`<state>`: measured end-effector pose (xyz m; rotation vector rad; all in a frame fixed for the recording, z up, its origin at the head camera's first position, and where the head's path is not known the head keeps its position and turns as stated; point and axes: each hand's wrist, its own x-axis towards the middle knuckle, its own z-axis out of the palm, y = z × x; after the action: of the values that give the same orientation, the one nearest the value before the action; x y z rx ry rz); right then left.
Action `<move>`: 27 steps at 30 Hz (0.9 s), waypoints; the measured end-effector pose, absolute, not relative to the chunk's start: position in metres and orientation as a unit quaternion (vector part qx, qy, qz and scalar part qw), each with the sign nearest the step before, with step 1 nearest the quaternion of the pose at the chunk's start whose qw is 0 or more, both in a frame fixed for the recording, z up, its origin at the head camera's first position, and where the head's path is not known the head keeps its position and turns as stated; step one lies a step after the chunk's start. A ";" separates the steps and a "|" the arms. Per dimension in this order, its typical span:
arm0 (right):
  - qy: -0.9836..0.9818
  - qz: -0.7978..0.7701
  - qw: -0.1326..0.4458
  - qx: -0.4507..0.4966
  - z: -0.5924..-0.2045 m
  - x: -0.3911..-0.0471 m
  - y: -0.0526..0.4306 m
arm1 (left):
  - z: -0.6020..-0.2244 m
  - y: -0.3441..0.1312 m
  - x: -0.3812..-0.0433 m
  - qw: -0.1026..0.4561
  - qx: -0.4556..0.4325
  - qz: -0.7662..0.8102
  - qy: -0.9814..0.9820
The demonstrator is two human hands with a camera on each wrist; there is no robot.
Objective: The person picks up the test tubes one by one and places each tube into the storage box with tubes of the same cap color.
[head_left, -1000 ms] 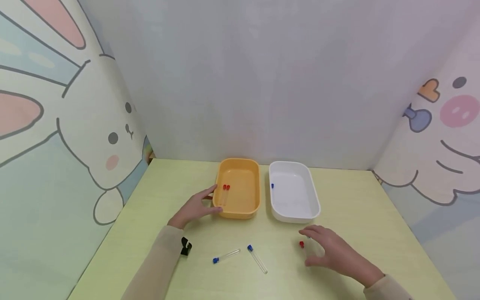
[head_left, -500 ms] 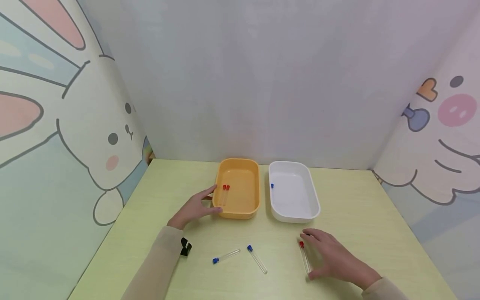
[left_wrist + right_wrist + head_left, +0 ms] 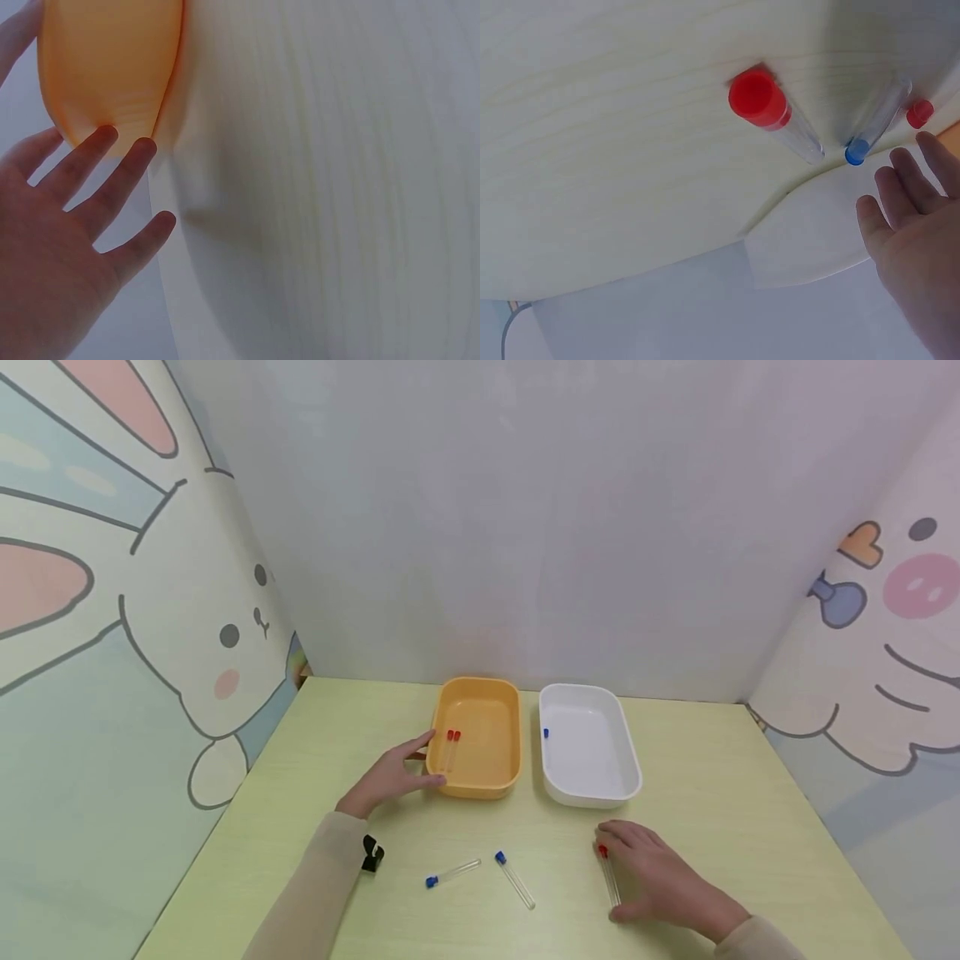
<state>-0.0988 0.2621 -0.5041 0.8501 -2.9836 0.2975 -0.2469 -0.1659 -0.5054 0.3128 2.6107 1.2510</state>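
In the head view my left hand (image 3: 390,778) rests its spread fingers and thumb on the left side of an orange tray (image 3: 510,760). Two red-capped tubes lie in this tray. The left wrist view shows its fingers (image 3: 124,180) extended at the tray wall. Over a clear red-capped tube (image 3: 610,881) on the table is my right hand (image 3: 660,881), fingertips near the cap and thumb near the other end. The right wrist view has its fingers (image 3: 900,187) fairly straight beside a red cap (image 3: 920,114). A blue-capped tube (image 3: 877,120) and another red-capped tube (image 3: 765,105) lie nearby.
A white tray (image 3: 628,752) with one blue-capped tube stands right of the orange one. Two blue-capped tubes, one tilted leftward (image 3: 453,871) and one slanting down right (image 3: 516,881), lie on the table between my hands. Cartoon-printed panels rise on both sides.
My right hand has lowered toward the table and closed in on the red-capped tube, its thumb now near the tube's lower end. The left hand stays on the orange tray.
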 end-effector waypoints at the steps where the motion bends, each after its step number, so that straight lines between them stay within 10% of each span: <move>1: -0.957 0.089 0.015 0.275 -0.505 -0.099 0.262 | -0.505 -0.166 -0.247 0.115 0.108 0.427 0.890; 27: -0.937 0.104 0.069 0.326 -0.488 -0.115 0.230 | -0.504 -0.163 -0.246 0.117 0.101 0.426 0.891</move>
<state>-0.1146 0.2301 -0.4882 0.9801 -2.8216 0.3126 -0.2458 -0.1632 -0.5042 0.2962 2.6097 1.2477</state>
